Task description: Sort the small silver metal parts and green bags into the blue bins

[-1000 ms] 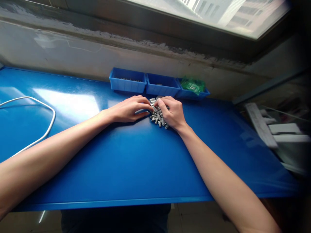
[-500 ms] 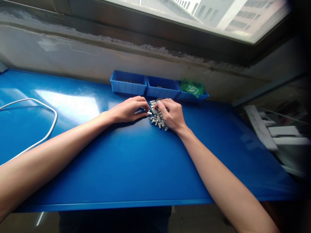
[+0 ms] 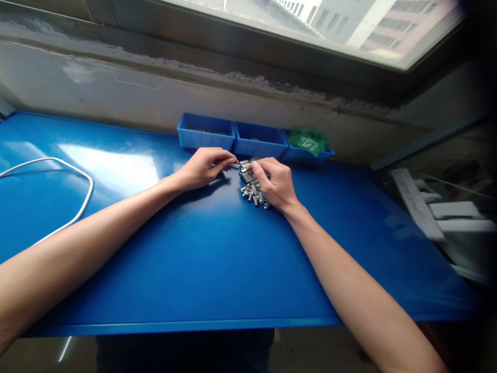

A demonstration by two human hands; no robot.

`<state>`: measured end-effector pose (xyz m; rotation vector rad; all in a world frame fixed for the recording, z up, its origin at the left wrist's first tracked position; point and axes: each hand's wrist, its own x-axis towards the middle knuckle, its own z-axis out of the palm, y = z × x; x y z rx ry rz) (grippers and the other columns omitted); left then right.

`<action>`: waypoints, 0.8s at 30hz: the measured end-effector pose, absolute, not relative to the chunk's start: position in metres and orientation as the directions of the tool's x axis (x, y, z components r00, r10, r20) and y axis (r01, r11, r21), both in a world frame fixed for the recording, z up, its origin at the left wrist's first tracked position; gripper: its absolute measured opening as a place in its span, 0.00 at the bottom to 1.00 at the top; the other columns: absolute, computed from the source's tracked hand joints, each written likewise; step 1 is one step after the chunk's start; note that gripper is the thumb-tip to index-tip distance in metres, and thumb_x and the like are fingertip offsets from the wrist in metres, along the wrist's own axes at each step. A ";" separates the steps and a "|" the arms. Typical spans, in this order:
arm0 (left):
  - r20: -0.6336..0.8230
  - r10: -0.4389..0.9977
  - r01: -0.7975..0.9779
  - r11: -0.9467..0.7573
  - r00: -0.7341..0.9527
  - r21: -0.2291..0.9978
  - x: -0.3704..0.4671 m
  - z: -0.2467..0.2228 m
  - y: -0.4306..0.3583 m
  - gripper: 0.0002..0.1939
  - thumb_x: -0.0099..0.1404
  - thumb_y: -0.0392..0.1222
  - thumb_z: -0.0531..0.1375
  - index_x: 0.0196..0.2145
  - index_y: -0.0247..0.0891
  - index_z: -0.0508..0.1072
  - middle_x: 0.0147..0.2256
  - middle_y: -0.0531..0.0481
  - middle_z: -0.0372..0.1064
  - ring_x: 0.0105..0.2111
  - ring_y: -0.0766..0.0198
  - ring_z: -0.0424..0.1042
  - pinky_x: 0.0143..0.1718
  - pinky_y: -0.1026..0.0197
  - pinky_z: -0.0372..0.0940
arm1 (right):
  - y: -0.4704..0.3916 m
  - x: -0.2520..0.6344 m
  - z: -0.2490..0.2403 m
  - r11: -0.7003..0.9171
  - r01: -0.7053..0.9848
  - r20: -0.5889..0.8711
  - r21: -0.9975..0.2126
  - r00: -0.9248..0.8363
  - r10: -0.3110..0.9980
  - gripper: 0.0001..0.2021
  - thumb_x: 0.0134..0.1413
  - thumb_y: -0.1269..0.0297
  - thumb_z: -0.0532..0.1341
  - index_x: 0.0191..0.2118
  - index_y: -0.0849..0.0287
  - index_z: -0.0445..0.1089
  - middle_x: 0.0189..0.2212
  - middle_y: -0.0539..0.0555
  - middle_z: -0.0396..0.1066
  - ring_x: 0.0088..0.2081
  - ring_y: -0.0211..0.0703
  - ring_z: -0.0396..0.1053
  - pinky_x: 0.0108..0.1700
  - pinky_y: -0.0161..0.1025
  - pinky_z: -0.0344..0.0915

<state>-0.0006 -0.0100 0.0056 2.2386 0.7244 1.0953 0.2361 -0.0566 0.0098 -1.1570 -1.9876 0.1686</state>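
Note:
A heap of small silvery metal pieces [image 3: 250, 192] lies on the blue table; some look like long standoffs, others like short bolts. At the heap's left edge, the thumb and fingertips of my left hand [image 3: 205, 167] pinch a slim metal standoff [image 3: 235, 166]. My right hand [image 3: 276, 181] rests over the heap's right side, thumb and index finger closed together among the pieces. Whatever is between those fingertips is too small to make out. Part of the heap is hidden under the right hand.
Behind the hands stand three blue bins: the left bin [image 3: 205, 139] holds small dark parts, the middle bin [image 3: 260, 147] a few pieces, the right bin [image 3: 328, 153] a green plastic bag [image 3: 306, 141]. A white cable [image 3: 87, 194] curves across the left side of the blue table [image 3: 202, 280].
My left hand has moved slightly up and away from me, its fingers closing around the standoff. My right hand stays nearly still at the heap.

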 end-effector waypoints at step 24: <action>0.459 0.740 0.104 -0.573 0.492 0.813 0.001 0.012 -0.017 0.18 0.71 0.54 0.64 0.43 0.34 0.77 0.41 0.42 0.81 0.41 0.57 0.81 0.46 0.58 0.74 | -0.057 0.215 0.024 0.416 0.494 0.512 -0.763 0.071 0.856 0.13 0.57 0.51 0.71 0.38 0.55 0.81 0.35 0.54 0.83 0.35 0.48 0.81 0.42 0.43 0.79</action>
